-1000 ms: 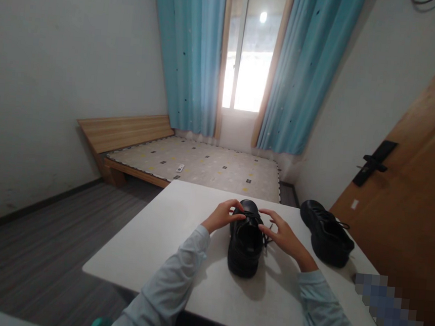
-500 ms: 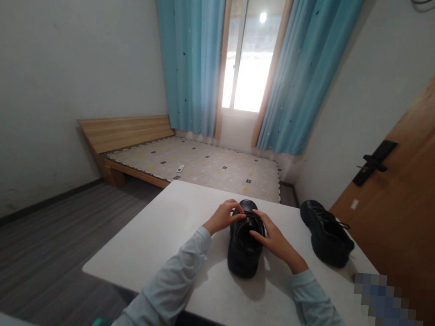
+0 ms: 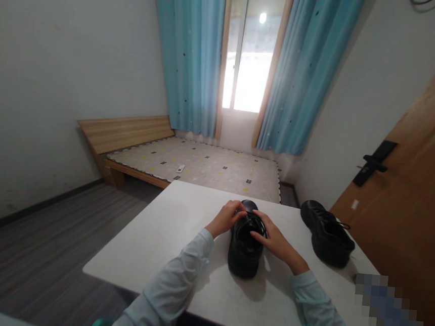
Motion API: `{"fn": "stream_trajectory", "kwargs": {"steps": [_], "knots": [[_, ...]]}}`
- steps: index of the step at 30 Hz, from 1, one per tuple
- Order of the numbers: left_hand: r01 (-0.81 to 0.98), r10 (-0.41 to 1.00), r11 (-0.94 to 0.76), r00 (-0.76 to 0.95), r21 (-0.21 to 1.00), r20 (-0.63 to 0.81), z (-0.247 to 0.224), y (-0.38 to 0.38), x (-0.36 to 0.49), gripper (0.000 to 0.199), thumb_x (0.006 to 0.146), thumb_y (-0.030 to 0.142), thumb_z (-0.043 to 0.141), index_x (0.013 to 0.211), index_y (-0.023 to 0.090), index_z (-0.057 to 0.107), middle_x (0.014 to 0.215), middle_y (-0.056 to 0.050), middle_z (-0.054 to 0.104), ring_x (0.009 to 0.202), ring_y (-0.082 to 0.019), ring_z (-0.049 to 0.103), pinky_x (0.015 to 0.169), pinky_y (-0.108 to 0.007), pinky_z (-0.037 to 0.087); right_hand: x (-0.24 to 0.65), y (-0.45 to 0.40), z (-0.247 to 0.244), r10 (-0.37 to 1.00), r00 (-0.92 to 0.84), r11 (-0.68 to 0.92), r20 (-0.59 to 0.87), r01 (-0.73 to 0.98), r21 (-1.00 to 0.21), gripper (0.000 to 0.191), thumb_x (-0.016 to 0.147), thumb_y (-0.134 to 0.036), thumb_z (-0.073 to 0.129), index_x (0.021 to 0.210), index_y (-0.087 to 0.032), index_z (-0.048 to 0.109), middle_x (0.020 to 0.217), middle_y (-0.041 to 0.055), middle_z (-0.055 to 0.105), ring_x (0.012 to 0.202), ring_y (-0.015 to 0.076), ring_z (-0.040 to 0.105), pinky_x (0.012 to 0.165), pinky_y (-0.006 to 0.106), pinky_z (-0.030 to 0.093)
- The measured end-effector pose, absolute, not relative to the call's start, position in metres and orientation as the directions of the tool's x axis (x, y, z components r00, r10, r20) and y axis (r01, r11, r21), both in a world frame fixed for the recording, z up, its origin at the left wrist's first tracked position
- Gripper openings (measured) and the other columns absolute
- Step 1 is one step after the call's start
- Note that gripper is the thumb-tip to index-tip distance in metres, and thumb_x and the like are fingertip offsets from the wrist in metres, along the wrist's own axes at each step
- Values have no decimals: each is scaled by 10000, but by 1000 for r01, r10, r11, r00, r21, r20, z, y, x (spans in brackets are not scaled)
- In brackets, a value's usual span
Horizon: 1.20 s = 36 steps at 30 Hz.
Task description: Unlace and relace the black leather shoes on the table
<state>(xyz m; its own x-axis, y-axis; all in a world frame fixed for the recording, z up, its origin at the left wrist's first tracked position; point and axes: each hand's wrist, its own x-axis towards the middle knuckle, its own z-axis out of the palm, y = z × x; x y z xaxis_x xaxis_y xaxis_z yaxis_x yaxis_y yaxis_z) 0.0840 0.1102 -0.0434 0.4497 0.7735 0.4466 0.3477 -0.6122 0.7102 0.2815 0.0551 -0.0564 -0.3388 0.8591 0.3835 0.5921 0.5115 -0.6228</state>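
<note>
A black lace-up shoe [image 3: 243, 261] stands on the white table, its heel toward me and its toe pointing at the window. My left hand [image 3: 227, 217] reaches over the front of it from the left, thumb and fingers pinched on the shoelace, which is dark and hard to make out. From the right, my right hand [image 3: 272, 236] grips the shoe's side, its thumb at the opening and its fingers along the lacing. A second black shoe [image 3: 327, 236] with tied-looking laces rests farther right, apart from both hands.
The white table [image 3: 138, 242] has its far edge near a low bed [image 3: 210, 162] where a small white remote [image 3: 180, 168] lies. A wooden door [image 3: 408, 200] stands at the right. A blurred-out patch [image 3: 394, 315] covers the table's right corner.
My left hand has shifted very slightly to the right at the lacing. My right hand and both shoes look nearly unmoved.
</note>
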Motion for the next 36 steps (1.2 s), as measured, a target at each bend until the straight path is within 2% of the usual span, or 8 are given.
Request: {"fn": "stream_trajectory", "kwargs": {"steps": [12, 17, 24, 29, 36], "knots": [[364, 797, -578, 446, 730, 408, -43, 109, 85, 124, 849, 297, 500, 817, 179, 525, 807, -20, 600, 788, -155, 546, 764, -287, 441, 281, 55, -56, 862, -333, 507, 383, 589, -629, 589, 780, -360, 592, 1315, -231, 384, 1315, 120, 476, 1230, 276, 447, 1040, 487, 338], [301, 785, -557, 493, 774, 374, -45, 110, 84, 140, 844, 309, 494, 840, 172, 521, 748, 15, 567, 692, -118, 505, 668, -240, 413, 283, 56, -58, 867, -333, 498, 371, 596, -630, 585, 789, -368, 584, 1317, -232, 372, 1334, 120, 458, 1247, 273, 430, 1050, 485, 328], [193, 751, -519, 568, 833, 337, -40, 107, 83, 119, 774, 246, 554, 847, 162, 510, 733, 23, 519, 673, -107, 467, 637, -228, 383, 282, 55, -57, 871, -334, 492, 361, 608, -623, 574, 791, -356, 577, 1312, -229, 370, 1333, 120, 456, 1251, 272, 425, 1056, 480, 321], [91, 771, -439, 549, 894, 323, -41, 108, 84, 192, 719, 182, 589, 838, 169, 439, 748, 33, 486, 658, -91, 456, 641, -226, 382, 282, 54, -56, 873, -332, 488, 358, 613, -622, 570, 791, -356, 576, 1309, -226, 374, 1326, 122, 463, 1243, 272, 434, 1050, 476, 329], [7, 789, -442, 478, 897, 386, -48, 113, 85, 209, 754, 227, 599, 821, 180, 407, 796, 12, 509, 761, -113, 511, 700, -243, 411, 284, 56, -60, 871, -328, 491, 366, 598, -634, 583, 787, -368, 585, 1312, -223, 378, 1331, 119, 461, 1242, 273, 431, 1052, 469, 323]]}}
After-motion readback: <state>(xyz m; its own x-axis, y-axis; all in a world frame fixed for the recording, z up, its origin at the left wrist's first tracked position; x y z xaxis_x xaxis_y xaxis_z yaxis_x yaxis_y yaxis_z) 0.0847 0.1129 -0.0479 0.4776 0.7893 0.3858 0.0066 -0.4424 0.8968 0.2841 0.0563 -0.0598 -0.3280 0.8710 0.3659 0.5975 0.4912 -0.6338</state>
